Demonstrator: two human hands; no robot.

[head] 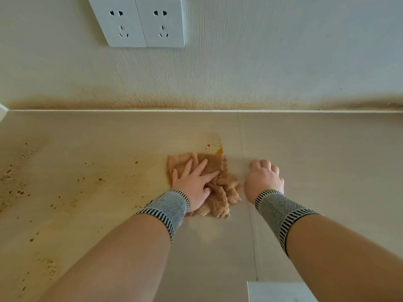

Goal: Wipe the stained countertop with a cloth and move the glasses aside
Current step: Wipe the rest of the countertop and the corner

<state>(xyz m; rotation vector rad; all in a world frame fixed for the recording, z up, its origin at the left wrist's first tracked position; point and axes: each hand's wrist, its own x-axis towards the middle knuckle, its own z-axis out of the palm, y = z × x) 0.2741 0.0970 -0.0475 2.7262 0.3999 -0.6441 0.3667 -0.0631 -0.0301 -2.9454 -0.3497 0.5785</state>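
A crumpled tan cloth (220,192) lies on the beige countertop (109,149) near its middle. My left hand (195,184) presses flat on the cloth with fingers spread. Just right of the cloth, my right hand (263,178) rests on the bare counter with its fingers curled under, holding nothing. An orange-yellow stain (218,149) sits just beyond the cloth's far edge. Brown-orange speckles (17,188) cover the counter's left part. No glasses are in view.
The wall rises behind the counter with a brownish stained band (152,103) along its base. Two white power sockets (138,20) are mounted on the wall at upper left. A white edge (279,290) shows at the bottom right.
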